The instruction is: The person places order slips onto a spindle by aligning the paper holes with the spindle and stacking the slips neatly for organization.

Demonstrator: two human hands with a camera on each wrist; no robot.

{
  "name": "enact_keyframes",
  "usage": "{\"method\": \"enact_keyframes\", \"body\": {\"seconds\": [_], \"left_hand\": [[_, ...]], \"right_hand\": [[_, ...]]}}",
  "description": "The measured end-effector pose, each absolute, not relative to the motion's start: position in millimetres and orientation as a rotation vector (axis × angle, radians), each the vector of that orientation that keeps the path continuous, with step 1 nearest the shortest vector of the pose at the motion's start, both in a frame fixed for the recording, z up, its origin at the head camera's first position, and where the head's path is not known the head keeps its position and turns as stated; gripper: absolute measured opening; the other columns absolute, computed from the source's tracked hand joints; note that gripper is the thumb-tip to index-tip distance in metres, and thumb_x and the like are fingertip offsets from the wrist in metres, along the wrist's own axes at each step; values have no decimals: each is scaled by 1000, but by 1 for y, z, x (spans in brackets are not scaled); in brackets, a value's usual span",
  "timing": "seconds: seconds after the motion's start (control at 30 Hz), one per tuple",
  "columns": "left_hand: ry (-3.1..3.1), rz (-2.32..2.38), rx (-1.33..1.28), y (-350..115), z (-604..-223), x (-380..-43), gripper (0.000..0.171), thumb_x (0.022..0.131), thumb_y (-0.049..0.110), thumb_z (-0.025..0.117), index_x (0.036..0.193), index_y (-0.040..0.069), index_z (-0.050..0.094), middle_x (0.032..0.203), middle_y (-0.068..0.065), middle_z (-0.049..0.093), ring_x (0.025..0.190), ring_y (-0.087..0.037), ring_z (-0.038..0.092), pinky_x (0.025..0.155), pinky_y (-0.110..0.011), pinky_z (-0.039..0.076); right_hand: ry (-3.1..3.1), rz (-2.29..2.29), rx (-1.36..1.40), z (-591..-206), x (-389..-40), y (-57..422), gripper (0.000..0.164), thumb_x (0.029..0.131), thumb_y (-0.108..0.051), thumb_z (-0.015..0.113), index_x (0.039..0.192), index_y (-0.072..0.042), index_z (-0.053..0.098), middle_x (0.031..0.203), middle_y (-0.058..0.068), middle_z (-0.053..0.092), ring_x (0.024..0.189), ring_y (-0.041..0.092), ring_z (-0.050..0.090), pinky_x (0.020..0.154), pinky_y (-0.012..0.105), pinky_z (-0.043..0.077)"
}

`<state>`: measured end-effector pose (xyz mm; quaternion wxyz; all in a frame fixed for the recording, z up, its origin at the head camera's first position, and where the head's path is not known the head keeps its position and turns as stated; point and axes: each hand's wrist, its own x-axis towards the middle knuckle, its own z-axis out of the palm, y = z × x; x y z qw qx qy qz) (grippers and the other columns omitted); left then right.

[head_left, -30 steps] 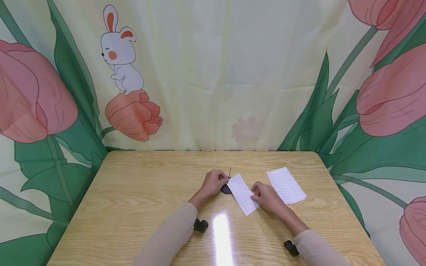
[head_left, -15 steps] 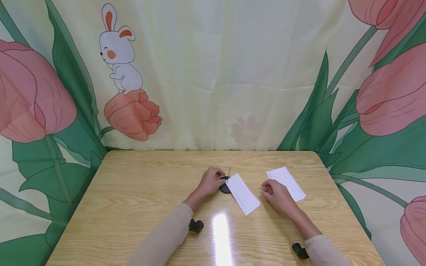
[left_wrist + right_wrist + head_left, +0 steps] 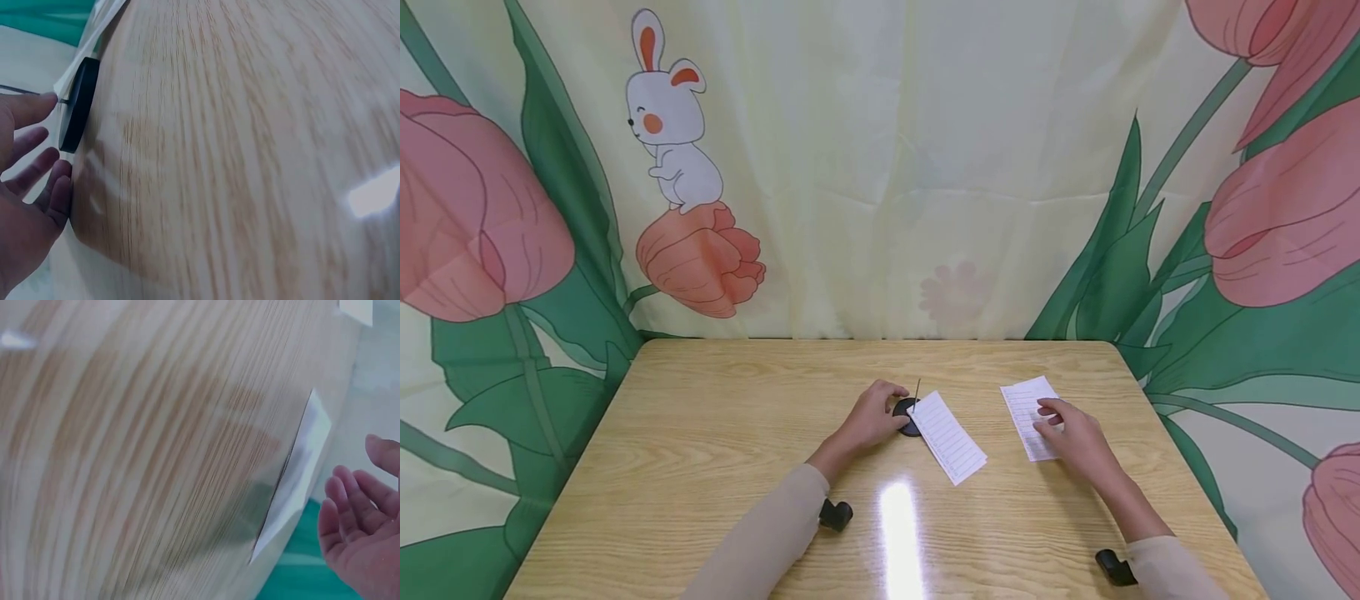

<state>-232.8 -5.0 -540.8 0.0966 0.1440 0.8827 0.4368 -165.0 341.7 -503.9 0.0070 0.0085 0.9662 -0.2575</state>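
Note:
A receipt spike stands mid-table, with a round black base [image 3: 901,410] and a thin upright rod [image 3: 917,389]. Several printed, lined slips [image 3: 949,439] are on the rod at their upper left corner and slant toward the front right. My left hand [image 3: 871,417] is at the base's left side, fingers loosely spread. In the left wrist view, its thumb [image 3: 34,107] lies close by the rod and base; contact is unclear. More lined slips [image 3: 1022,408] lie in a small pile to the right. Above that pile hovers my right hand [image 3: 1075,437], fingers relaxed, holding nothing.
The wood-grain table [image 3: 737,433] has a bright light reflection near its front. A curtain [image 3: 850,167] printed with tulips and a rabbit hangs behind and beside it. Black wrist devices [image 3: 837,515] are on both forearms.
My right hand has left the slips on the spike and moved right, over the other pile. My left hand's fingers have come off the slips' corner and loosened beside the base.

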Motion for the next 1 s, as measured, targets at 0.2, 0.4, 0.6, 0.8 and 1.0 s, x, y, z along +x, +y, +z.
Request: {"method": "enact_keyframes", "body": {"seconds": [0.2,0.4,0.6,0.8,1.0], "left_hand": [[2605,1230,451,-7,-543,-232,51,88,18,84,136,14,66,133,-5,58,94,-16,52,78,-30,45],[2645,1174,508,-8,-549,-232,59,84,21,88,137,13,65,130,-5,58,96,-15,51,80,-29,45],[2650,1169,512,-9,-550,-232,60,82,21,89,137,12,65,128,-4,57,96,-16,50,80,-30,43],[2662,1153,518,-8,-550,-233,58,83,22,89,136,13,66,127,-4,58,100,-16,50,85,-32,44],[2665,1171,514,-6,-549,-233,58,83,20,89,136,11,66,129,-5,58,106,-18,50,91,-36,45]], "right_hand": [[3042,-759,89,-505,-166,365,48,99,-16,69,138,9,56,126,30,61,111,44,61,91,58,54],[3050,-772,140,-507,-166,384,42,99,-11,68,132,11,58,112,26,64,99,37,62,83,51,56],[3032,-741,192,-510,-168,397,33,97,-9,69,121,11,62,103,24,67,92,33,62,83,50,56],[2995,-711,267,-510,-174,404,22,95,-8,69,108,9,61,96,23,64,86,32,57,76,43,53],[2927,-691,338,-508,-179,406,20,97,-9,69,105,7,60,92,20,61,85,30,54,71,36,48]]}}
